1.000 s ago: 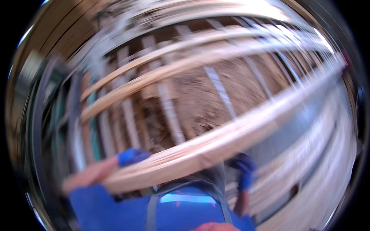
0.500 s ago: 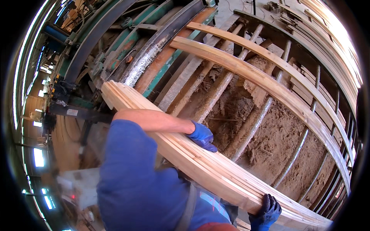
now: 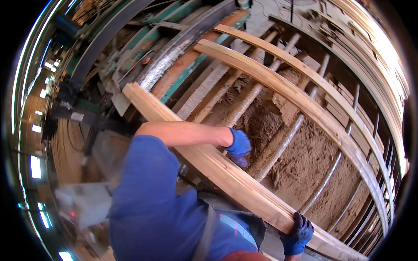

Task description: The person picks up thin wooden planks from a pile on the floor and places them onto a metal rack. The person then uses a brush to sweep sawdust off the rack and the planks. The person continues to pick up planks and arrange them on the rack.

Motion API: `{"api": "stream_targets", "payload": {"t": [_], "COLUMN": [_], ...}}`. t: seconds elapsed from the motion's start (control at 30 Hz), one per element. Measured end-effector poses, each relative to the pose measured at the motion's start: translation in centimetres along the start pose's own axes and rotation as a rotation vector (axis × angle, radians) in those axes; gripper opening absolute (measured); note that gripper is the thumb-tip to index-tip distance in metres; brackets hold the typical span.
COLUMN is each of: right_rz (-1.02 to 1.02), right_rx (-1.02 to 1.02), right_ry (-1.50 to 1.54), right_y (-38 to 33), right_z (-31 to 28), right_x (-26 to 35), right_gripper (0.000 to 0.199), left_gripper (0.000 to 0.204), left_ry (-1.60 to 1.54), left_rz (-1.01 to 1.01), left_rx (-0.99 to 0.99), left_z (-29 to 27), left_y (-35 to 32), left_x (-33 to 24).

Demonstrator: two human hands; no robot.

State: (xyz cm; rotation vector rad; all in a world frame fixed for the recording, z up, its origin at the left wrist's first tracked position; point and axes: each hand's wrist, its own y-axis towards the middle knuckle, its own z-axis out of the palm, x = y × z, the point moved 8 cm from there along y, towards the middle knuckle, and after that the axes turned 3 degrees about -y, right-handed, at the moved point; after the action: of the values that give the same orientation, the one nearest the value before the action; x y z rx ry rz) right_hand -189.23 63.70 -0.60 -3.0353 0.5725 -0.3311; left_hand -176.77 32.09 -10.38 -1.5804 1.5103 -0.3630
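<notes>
A long stack of pale wooden boards (image 3: 213, 167) runs from the upper left to the lower right, close against my body. My left hand (image 3: 239, 147), in a blue glove, is at the stack's far edge with its fingers pointing down. Those fingers are blurred, and whether they grip the wood does not show. Farther along to the lower right, my right hand (image 3: 297, 232), also gloved in blue, lies over the boards with its fingers bent around the top. Its thumb is hidden.
Beyond the stack lies a frame of metal rollers (image 3: 278, 148) over heaped sawdust (image 3: 300, 167). Two separate boards (image 3: 278, 78) rest across the rollers. Green and rusty machinery (image 3: 174, 65) stands at the upper left. More lumber (image 3: 370, 48) is piled at the far right.
My left hand has moved from the top of the boards to their far edge, fingers now downward. The stack looks narrower, its boards closer together. My right hand stays on it.
</notes>
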Motion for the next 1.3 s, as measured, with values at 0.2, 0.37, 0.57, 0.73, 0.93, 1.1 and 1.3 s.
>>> {"api": "stream_targets", "payload": {"t": [0.2,0.37,0.57,0.73,0.93,1.1,1.3], "right_rz": [-0.034,-0.03,-0.059,-0.03,-0.014,0.131,0.004], "right_rx": [0.028,0.043,-0.008,-0.029,0.026,0.327,0.248], "right_ry": [-0.073,-0.068,-0.114,-0.133,-0.093,0.066,0.061], "right_y": [-0.7,-0.8,-1.6,-1.6,0.1,5.5,15.5], "right_z": [1.3,1.6,1.0,0.7,0.5,-0.2,7.6], "right_x": [-0.6,-0.5,0.4,0.2,-0.8,-4.0,-16.8], "right_gripper": [0.085,0.088,0.081,0.078,0.074,0.076,0.068], "left_gripper": [0.068,0.079,0.087,0.092,0.077,0.077,0.098], "left_ry": [-0.138,0.113,0.159,0.185,0.182,0.101,0.124], "left_rz": [0.389,0.203,-0.075,-0.087,-0.001,-0.049,-0.155], "left_rx": [-0.897,-1.125,-1.182,-1.033,-0.882,-0.683,-0.753], "left_z": [-5.6,0.9,6.1,4.6,2.6,-2.4,-5.6], "left_y": [-10.5,-15.8,-14.0,-13.2,-9.8,-7.2,-1.0], "left_x": [-11.3,-14.9,-12.9,-12.7,-10.9,-8.7,-7.9]}}
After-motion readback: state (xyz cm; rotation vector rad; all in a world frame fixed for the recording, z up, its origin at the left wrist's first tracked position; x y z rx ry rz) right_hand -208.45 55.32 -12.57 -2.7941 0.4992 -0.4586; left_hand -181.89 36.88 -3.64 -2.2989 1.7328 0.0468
